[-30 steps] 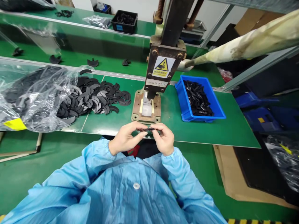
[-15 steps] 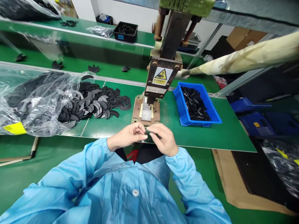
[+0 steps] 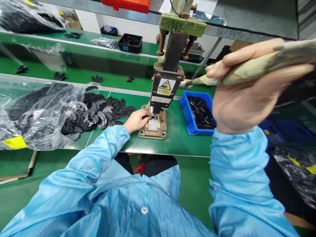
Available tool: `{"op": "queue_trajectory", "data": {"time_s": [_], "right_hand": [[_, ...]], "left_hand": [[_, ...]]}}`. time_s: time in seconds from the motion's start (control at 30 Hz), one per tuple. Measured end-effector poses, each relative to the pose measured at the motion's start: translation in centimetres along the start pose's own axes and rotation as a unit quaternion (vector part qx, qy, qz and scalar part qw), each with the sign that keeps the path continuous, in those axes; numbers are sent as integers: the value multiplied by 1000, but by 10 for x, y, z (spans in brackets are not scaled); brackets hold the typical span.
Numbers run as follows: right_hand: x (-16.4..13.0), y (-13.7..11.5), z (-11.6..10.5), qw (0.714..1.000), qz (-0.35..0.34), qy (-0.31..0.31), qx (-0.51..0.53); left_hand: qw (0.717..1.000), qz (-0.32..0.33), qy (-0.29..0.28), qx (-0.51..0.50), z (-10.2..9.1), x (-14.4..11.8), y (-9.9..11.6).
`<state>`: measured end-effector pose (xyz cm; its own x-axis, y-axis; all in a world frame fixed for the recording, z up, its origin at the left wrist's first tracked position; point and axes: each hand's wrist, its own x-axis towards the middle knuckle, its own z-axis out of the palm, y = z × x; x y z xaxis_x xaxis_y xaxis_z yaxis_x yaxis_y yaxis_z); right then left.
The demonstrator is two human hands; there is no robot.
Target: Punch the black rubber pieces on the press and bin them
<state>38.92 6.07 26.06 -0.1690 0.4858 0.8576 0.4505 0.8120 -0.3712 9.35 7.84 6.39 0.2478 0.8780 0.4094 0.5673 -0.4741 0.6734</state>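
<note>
My left hand (image 3: 137,119) reaches to the base of a hand press (image 3: 167,86) and pinches a small black part (image 3: 151,116) at the white block under the ram. My right hand (image 3: 243,92) is raised close to the camera and wraps around the press's long cream-coloured lever (image 3: 261,63). A yellow warning sticker sits on the press head. Both arms wear light blue sleeves.
A heap of black curved parts (image 3: 98,110) spills from a clear plastic bag (image 3: 37,112) on the left of the green bench. A blue bin (image 3: 197,113) with black pieces stands right of the press. A black tray (image 3: 130,42) sits on the far bench.
Both hands held the black part together near the bench edge. Now my left hand has carried it forward to the press base and my right hand has risen to grip the lever.
</note>
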Motion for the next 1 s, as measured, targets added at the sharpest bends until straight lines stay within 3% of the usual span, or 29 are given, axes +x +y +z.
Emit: {"op": "queue_trajectory", "data": {"time_s": [0.17,0.33,0.57,0.7,0.8,0.9,1.0], "right_hand": [[-28,-33,-1,999,-17,-45,-3],[-49,-47,11,996,-20,-18,88],[-100,-34,38,997,-34,41,63],[-99,-31,32,996,-53,27,65],[-91,-33,20,992,-94,-53,60],[-90,-35,13,987,-103,-100,67],[-96,-35,18,993,-80,-52,74]], "left_hand": [[994,86,-39,60,-3,3,2],[997,58,-25,47,-2,-2,7],[999,19,4,46,3,-17,12],[995,9,-30,94,-25,-6,-8],[977,-49,-52,201,-63,13,-41],[945,-93,-138,280,-92,32,-72],[923,-98,-229,292,-99,46,-87]]}}
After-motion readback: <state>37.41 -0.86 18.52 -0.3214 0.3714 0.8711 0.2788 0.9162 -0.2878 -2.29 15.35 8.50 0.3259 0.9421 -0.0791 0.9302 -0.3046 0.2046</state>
